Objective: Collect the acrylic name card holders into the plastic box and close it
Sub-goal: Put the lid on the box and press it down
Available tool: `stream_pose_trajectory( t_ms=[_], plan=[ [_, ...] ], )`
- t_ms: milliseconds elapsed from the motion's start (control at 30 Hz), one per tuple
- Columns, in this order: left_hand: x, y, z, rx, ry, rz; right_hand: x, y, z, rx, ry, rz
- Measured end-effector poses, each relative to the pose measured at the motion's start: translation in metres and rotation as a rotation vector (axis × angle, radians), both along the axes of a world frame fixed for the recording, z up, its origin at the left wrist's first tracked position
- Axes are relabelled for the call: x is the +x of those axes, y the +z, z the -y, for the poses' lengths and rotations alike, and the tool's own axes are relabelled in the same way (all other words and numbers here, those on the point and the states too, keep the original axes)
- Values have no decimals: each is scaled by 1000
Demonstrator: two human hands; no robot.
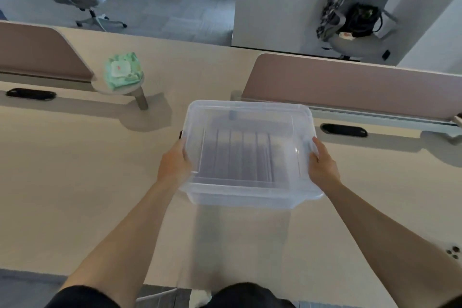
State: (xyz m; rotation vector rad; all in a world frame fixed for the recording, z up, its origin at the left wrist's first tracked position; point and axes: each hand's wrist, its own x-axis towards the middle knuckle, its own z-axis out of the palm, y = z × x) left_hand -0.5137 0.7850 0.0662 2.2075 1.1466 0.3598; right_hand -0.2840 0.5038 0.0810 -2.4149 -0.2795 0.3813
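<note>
Lidded plastic box [250, 195] holds a row of acrylic name card holders [240, 155]; left grip [175, 165] clamps its left edge, right grip [322, 167] clamps its right edge.

Bare left hand [175, 165], bare right hand [323, 169], bare forearms [117, 232], black garment [245, 295] on thighs

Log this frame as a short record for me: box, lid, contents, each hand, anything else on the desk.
box: translucent plastic box, over the beige desk; lifted or resting cannot be told
lid: lid sits on the box; latches not readable
contents: row of name card holders seen through the lid
left hand: left hand grips the box's left edge
right hand: right hand grips the right edge
elsewhere: green wipes pack on a small round stand; pink divider behind the box
</note>
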Motion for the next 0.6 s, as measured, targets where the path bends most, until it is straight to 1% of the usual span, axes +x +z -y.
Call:
stream_pose_trajectory(
  t_ms=[100,167,233,333,467,500,533,600],
  plan=[
    [3,-6,0,-10,7,36,-2,-4,-3,-102,-21,14],
    [5,-11,-2,21,11,51,0,-6,-6,-124,-16,27],
    [6,-17,-3,9,14,52,4,-8,-11,-143,-7,35],
    [10,-21,-7,-18,-2,12,6,-13,-15,-131,-15,66],
    [18,-21,-11,33,-27,-87,11,-16,-15,-82,-43,48],
    [22,-18,-12,67,-24,-134,15,-15,-18,-125,-35,57],
    [27,-15,-13,126,-25,-200,17,-13,-22,-226,-1,95],
    [44,-8,-12,247,-53,-336,17,-8,-37,-475,136,199]
  ],
)
